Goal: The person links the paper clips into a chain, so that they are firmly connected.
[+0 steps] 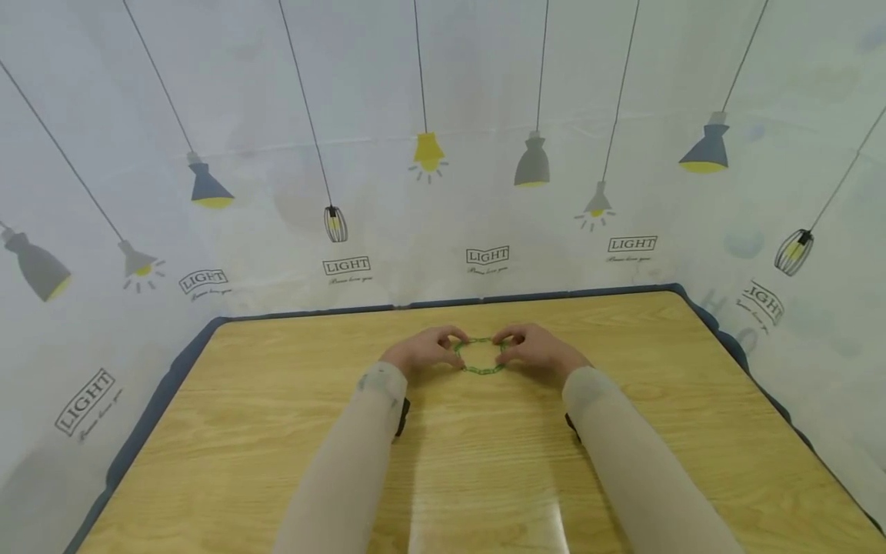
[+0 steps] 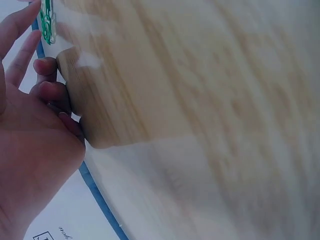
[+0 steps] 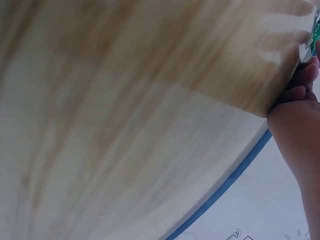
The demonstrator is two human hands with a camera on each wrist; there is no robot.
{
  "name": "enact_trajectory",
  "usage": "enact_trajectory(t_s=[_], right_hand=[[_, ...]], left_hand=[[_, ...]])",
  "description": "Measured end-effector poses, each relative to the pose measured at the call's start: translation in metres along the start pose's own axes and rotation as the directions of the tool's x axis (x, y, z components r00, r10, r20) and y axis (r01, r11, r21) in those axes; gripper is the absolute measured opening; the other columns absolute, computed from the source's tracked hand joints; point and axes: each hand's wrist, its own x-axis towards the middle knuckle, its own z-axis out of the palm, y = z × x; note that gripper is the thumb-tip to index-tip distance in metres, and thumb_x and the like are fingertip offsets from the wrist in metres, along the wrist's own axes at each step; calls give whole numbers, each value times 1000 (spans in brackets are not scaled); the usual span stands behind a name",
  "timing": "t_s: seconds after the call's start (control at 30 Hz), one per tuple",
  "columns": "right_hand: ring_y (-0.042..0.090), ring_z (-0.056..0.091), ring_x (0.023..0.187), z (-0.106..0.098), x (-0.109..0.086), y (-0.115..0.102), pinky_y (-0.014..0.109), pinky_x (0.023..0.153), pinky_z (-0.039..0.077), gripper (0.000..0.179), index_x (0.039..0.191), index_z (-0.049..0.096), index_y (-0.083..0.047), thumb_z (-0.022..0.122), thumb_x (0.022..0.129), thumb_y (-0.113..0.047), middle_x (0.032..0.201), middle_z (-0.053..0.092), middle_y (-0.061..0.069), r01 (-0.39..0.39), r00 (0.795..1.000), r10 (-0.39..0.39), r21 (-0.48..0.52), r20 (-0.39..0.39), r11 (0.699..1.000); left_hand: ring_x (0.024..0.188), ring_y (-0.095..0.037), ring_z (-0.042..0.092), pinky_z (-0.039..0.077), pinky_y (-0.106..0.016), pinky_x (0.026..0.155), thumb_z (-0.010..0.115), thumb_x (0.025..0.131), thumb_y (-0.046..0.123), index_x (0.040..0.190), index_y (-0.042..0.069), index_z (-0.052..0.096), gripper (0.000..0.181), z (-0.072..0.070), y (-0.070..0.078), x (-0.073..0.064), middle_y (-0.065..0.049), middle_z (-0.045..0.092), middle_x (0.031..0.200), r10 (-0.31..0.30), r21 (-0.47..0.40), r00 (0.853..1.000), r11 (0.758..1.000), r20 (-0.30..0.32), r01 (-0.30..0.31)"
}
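A ring of linked green paper clips (image 1: 483,372) lies on the wooden table, between the two hands. My left hand (image 1: 425,348) is at the ring's left side, its thumb and index finger spread apart with their tips at the chain. Opposite it, my right hand (image 1: 538,348) touches the right side in the same way, thumb and index finger apart. In the left wrist view, part of the paper clip chain (image 2: 46,22) shows beyond the left fingertips (image 2: 35,37). Only a small piece of the chain (image 3: 315,37) appears at the edge of the right wrist view, and the right fingertips are mostly cut off.
The wooden table (image 1: 477,446) has a dark blue edge (image 1: 374,309) along its back and sides. Behind and beside it hangs a pale sheet (image 1: 477,208) printed with lamps and lettering. Both forearms in light sleeves (image 1: 353,462) rest across the front part.
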Motion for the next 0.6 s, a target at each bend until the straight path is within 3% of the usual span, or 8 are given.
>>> enact_trajectory(t_s=[0.2,0.33,0.47,0.6], right_hand=[[22,51,97,1,-2,2,36,87,42,51,142,67,-13,80,96,-28,107,60,6,16,1000,-16,21,9,1000],[21,50,95,3,-4,8,34,84,41,54,145,65,-14,81,95,-29,103,57,4,16,1000,-16,21,19,1000],[22,52,101,4,-4,12,37,90,44,58,148,62,-17,81,95,-31,111,60,6,-1,999,0,34,50,999],[29,58,122,-5,-2,5,48,109,47,66,158,50,-15,75,99,-33,133,62,14,-13,993,6,56,119,998]], left_hand=[[90,-19,45,36,-35,82,76,97,27,147,22,60,53,6,6,-4,-3,50,99,5,-11,1000,1000,-14,-5],[93,-19,45,35,-36,83,77,97,29,148,23,59,54,12,3,-3,-2,48,101,6,-14,1000,1000,-18,-6],[97,-20,48,38,-38,88,78,97,30,148,25,60,54,14,-1,-2,-4,53,106,-2,-2,1000,1000,-15,2],[108,-24,55,45,-44,98,75,99,32,151,24,57,55,7,-4,-1,-10,60,121,15,13,999,1000,-40,-15]])
